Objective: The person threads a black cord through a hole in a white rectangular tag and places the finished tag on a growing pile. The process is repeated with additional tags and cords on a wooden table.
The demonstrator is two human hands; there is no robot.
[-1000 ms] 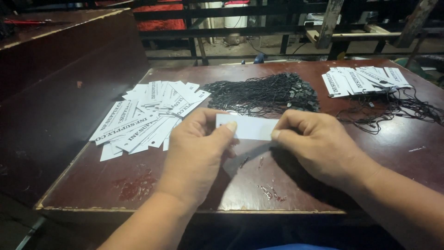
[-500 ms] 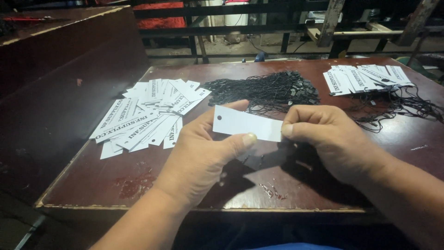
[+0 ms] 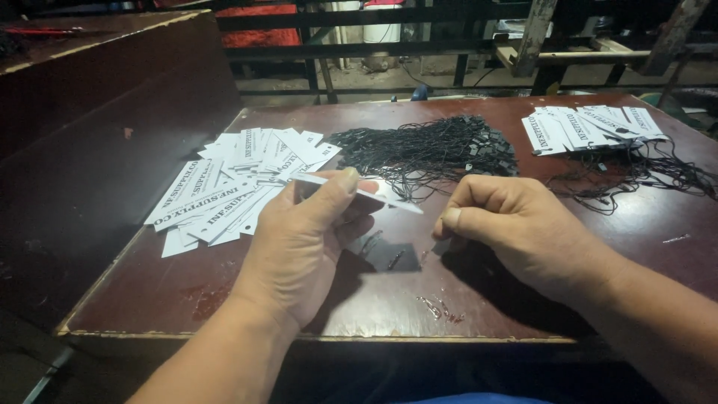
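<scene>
I see my left hand point(image 3: 299, 243) at centre frame, just left of the middle, raised a little above the dark red surface point(image 3: 224, 299). Its thumb and fingers point(image 3: 345, 182) pinch a white paper tag point(image 3: 374, 196), which I see almost edge-on, as a thin pale strip slanting down toward the right. The tag hangs in the air at the middle of the frame, clear of the surface, with its dark reflection lying on the wood directly below.

My right hand point(image 3: 516, 228) sits just right of centre, close to the free end of the tag but not touching it as far as I can tell. Its fingers are curled in and the thumb is pressed against the forefinger; whether a thin string is caught between them I cannot tell.

Behind both hands, in the upper middle of the frame, lies a tangled heap of black strings point(image 3: 426, 150) with small black fasteners. To the left of it, a loose spread of white printed tags point(image 3: 239, 179) fans across the surface toward the left edge. In the upper right of the frame a neater pile of tags point(image 3: 587, 127) rests on trailing black cords point(image 3: 643, 176). A dark wooden panel point(image 3: 97, 135) fills the left side of the frame, beside the surface.
</scene>
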